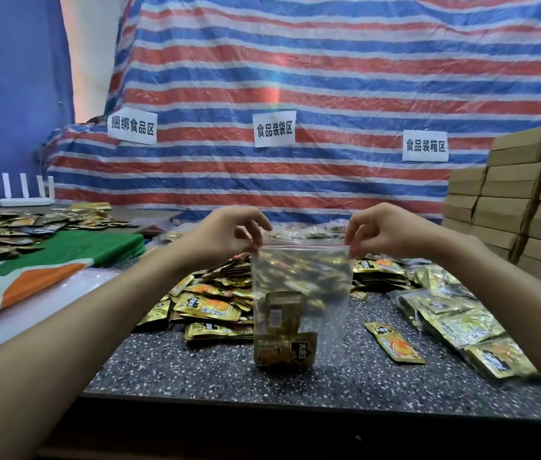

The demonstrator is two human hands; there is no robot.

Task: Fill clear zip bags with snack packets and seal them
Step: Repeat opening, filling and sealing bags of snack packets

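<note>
- We hold the zip bag [329, 310] upright over the tabletop [196, 370]. Its bottom edge is at or just above the surface, and we cannot tell which.
- Our left hand [226, 232] has the bag's top left corner. The grip is narrowed to a pinch, thumb and fingertips closed on the plastic at the red zip strip.
- Our right hand [385, 232] takes the top right corner in the same pinching grip, its other fingers loosely curled.
- The packets inside [284, 346] sit low in the bag's left half: at least two, one upright and one lying across beneath it. The rest of the bag looks unfilled.
- The strip runs taut between the two grips, but we cannot tell whether it is pressed shut. We judge this bag to be at the sealing step.
- Behind and to the left of the bag lies a loose pile [212, 307] of packets, and a single packet [395, 343] lies just to its right.
- Farther right of the bag lie filled bags [455, 320], so we judge that several are done.
- With so much loose stock around the bag, we judge that most of the work is left.
</note>
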